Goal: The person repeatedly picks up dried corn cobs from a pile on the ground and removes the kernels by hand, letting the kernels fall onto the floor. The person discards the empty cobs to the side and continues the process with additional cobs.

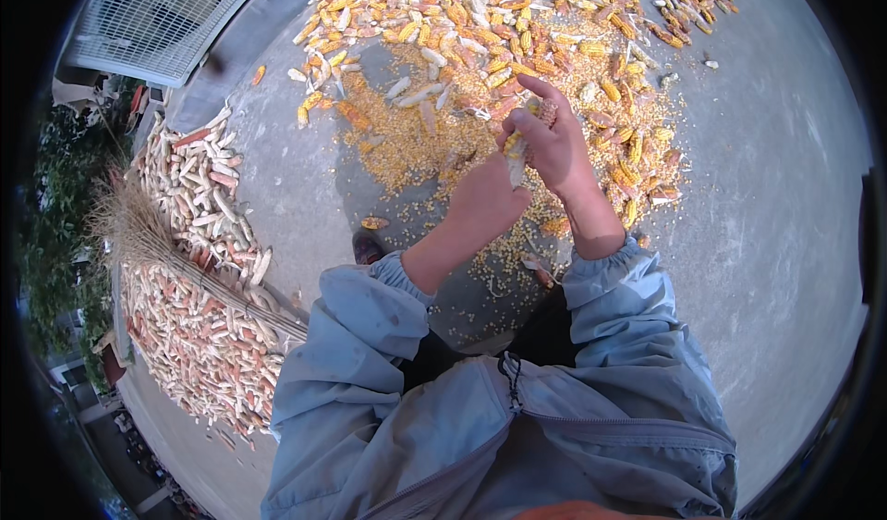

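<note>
Between my two hands is a partly shelled corn cob (pixel 513 147), with yellow kernels still on part of it and bare cob elsewhere. My left hand (pixel 487 197) is closed around its lower end. At the upper end, my right hand (pixel 552 132) wraps the cob with the thumb across it and the index finger stretched out. Part of the cob is hidden by the fingers. Below the hands, loose yellow kernels (pixel 409 156) are spread over the concrete floor. Just beyond them lies a broad heap of unshelled corn ears (pixel 478 28), some with husk scraps.
To the left is a large pile of bare cobs (pixel 201 340), with a twig broom (pixel 208 281) lying across it. A metal mesh rack (pixel 159 28) stands at the upper left. One dark shoe (pixel 367 247) shows near a lone ear (pixel 374 222). Concrete floor (pixel 762 243) extends right.
</note>
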Demonstrator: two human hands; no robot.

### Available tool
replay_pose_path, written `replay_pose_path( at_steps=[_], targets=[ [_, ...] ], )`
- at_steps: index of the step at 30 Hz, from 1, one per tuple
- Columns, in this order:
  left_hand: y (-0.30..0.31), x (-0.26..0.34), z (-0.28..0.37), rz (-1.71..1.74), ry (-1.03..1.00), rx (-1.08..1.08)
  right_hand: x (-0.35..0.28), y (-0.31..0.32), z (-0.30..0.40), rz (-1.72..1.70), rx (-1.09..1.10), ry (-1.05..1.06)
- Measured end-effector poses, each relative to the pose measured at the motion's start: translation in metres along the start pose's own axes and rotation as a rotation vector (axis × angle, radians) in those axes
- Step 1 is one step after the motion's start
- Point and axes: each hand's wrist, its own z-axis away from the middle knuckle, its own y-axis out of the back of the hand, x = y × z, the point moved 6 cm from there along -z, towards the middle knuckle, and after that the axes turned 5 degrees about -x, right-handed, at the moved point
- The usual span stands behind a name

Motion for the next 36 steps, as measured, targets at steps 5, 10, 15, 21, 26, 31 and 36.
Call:
replay_pose_path(
  at_steps=[5,10,15,21,26,31,36],
  targets=[
    [-0.007,-0.015,-0.003,0.228,-0.032,-0.088,-0.002,-0.002,0.001,0.116,-0.030,-0.007],
    [-0.002,-0.007,0.007,0.668,0.132,-0.287,-0.004,0.006,0.000,0.300,0.033,0.080],
    [0.012,0.002,0.008,0.976,0.134,-0.285,-0.004,0.005,-0.001,-0.073,0.067,0.068],
    [0.028,-0.014,-0.002,0.117,-0.114,0.189,0.012,0.014,-0.005,-0.418,0.120,-0.108],
    [0.006,0.002,0.002,-0.299,0.071,0.041,0.014,0.005,-0.007,-0.221,0.116,0.017],
    [0.001,-0.002,0.004,-0.120,-0.010,-0.019,0.006,0.010,-0.008,0.122,0.071,0.023],
    [-0.015,-0.010,0.010,0.707,0.213,-0.498,0.016,0.024,-0.017,0.032,0.143,-0.004]
  ],
)
